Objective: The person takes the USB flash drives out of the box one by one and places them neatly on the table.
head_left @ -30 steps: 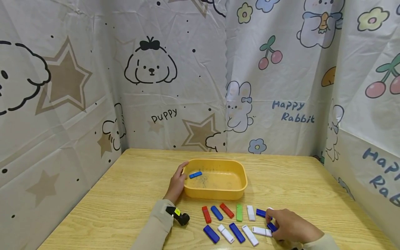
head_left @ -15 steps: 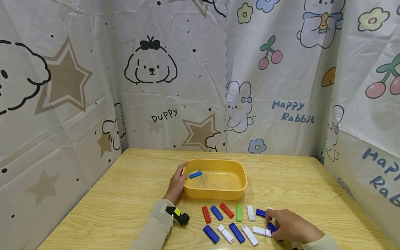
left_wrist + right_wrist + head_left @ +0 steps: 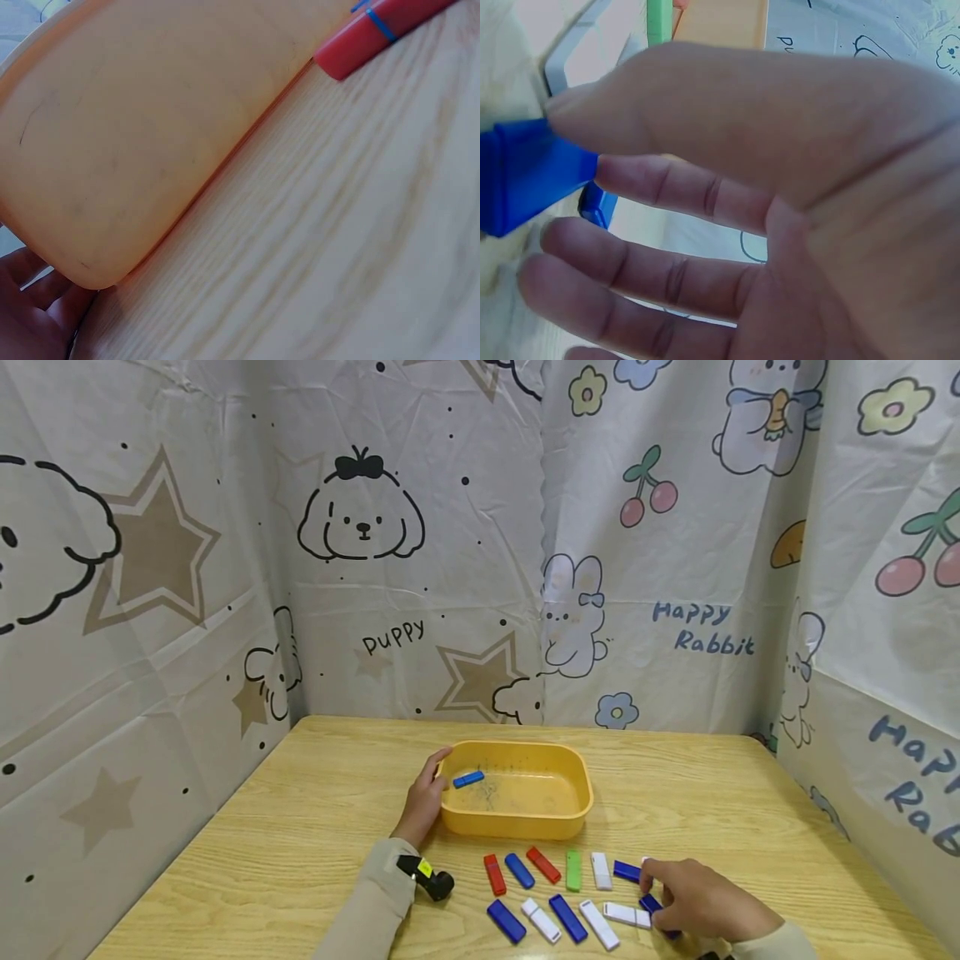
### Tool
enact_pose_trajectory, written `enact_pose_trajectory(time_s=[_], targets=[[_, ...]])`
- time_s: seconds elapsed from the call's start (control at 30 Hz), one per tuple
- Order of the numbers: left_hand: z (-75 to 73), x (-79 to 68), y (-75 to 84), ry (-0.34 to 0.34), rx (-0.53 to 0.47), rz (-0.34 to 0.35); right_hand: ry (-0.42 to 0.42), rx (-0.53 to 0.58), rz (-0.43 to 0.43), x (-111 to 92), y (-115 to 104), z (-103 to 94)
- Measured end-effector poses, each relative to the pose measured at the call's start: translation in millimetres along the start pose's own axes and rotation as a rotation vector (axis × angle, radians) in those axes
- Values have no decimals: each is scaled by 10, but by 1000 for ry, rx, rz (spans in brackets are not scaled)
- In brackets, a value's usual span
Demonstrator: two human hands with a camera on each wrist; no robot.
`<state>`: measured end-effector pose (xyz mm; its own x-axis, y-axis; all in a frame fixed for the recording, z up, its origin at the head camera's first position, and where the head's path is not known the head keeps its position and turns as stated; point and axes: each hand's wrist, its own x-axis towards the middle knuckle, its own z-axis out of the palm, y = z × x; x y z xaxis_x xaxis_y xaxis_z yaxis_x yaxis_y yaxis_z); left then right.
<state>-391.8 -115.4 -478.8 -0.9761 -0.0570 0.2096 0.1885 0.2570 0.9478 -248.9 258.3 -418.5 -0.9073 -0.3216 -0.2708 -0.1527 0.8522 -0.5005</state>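
My left hand (image 3: 426, 797) holds the left end of a yellow plastic tray (image 3: 517, 827), thumb over its rim. Inside the tray lies one blue USB stick (image 3: 468, 779). At the right my right hand (image 3: 705, 897) is low over the table, thumb and index finger spread around a dark blue USB stick (image 3: 536, 172) lying there. In the right wrist view the thumb tip is against or very near this stick's edge; the other fingers are extended. Close beside lie a white USB stick (image 3: 627, 916) and another blue USB stick (image 3: 627, 872).
Two rows of USB sticks lie in front of the tray, among them a red stick (image 3: 495, 875), a green stick (image 3: 573, 870) and a white stick (image 3: 600, 925). The wooden table (image 3: 300, 827) is enclosed by a printed curtain (image 3: 465, 552).
The right thumb and index finger have moved slightly apart, and more of the dark blue USB stick shows between them. The left hand and tray have stayed in place.
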Motion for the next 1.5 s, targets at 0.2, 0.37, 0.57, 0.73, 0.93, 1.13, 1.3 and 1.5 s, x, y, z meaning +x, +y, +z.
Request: enact_pose_trajectory(time_s=[0.2,0.37,0.57,0.73,0.93,1.13,1.3,1.5], targets=[[-15,-1,0,-4,0,26,33,-25,-35,-5,2,-32],[-21,7,1,-5,-4,30,63,-92,-82,38,-46,-83],[-23,0,1,-3,-11,9,125,-166,-82,110,-276,-180],[-31,-7,-2,-3,-19,7,172,-241,-197,164,-532,-277],[-36,-2,-13,0,-23,2,219,-297,-319,280,-869,-374],[-31,-21,-32,6,-23,10,236,-349,-418,458,-1137,-414],[-27,-26,-35,3,-28,15,237,-375,-437,645,-1275,-374],[-40,-21,-14,3,-9,45,246,-382,-476,857,-1423,-330]])
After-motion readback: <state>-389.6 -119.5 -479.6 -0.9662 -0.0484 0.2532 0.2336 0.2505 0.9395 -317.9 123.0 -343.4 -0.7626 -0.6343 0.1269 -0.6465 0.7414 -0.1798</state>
